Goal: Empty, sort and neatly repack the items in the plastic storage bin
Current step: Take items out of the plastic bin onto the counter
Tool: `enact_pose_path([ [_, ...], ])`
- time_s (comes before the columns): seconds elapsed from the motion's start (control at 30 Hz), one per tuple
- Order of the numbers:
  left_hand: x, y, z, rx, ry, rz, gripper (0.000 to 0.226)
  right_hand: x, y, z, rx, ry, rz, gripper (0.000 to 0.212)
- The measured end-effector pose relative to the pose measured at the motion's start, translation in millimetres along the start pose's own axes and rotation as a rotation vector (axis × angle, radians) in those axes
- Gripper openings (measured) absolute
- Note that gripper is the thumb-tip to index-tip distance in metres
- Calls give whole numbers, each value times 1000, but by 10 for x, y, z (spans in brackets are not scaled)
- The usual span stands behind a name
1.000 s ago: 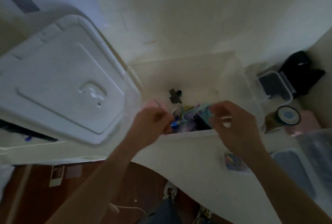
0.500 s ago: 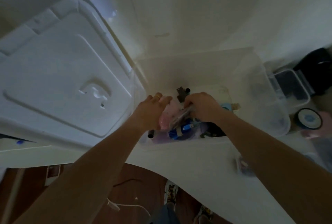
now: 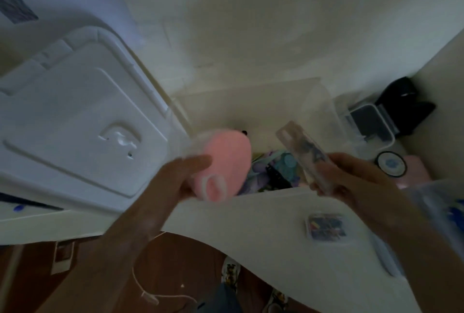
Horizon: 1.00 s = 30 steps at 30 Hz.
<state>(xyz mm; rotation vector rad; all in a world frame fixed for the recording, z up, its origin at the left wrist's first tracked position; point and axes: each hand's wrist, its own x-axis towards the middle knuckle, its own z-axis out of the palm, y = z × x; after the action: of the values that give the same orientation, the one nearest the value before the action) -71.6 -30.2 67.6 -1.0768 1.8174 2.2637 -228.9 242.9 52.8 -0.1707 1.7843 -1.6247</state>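
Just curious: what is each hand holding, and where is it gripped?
Left hand grips the pink plush toy by its near side; right hand holds the clear flat packet by its lower end.

home room, white desk (image 3: 263,214), wood floor (image 3: 175,262)

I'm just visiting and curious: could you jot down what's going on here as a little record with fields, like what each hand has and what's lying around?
left hand: holds a pink plush toy above the bin's near edge
right hand: holds a clear flat packet, tilted
storage bin: clear, open, colourful small items still inside
lid: white, off the bin, lying to its left
table: white; a small clear case lies near its front edge
image quality: dim and blurred
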Motion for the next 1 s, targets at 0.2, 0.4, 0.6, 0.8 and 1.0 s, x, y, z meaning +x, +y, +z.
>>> enact_pose_path([
  [0.2,-356,-848,489,-386,-35,-546,56,-684,603,-182,129,38,345,27],
  [0.4,201,-1833,725,-138,149,-581,35,-564,1358,-52,53,155,542,21],
  [0.6,545,-1929,743,336,133,-375,67,-110,1975,217,-264,358,465,21],
  [0.8,690,-2221,575,367,151,-271,99,79,2260,483,-499,411,443,25],
  [1.0,467,-1881,468,638,86,-318,60,-4,2106,471,-629,380,488,43],
])
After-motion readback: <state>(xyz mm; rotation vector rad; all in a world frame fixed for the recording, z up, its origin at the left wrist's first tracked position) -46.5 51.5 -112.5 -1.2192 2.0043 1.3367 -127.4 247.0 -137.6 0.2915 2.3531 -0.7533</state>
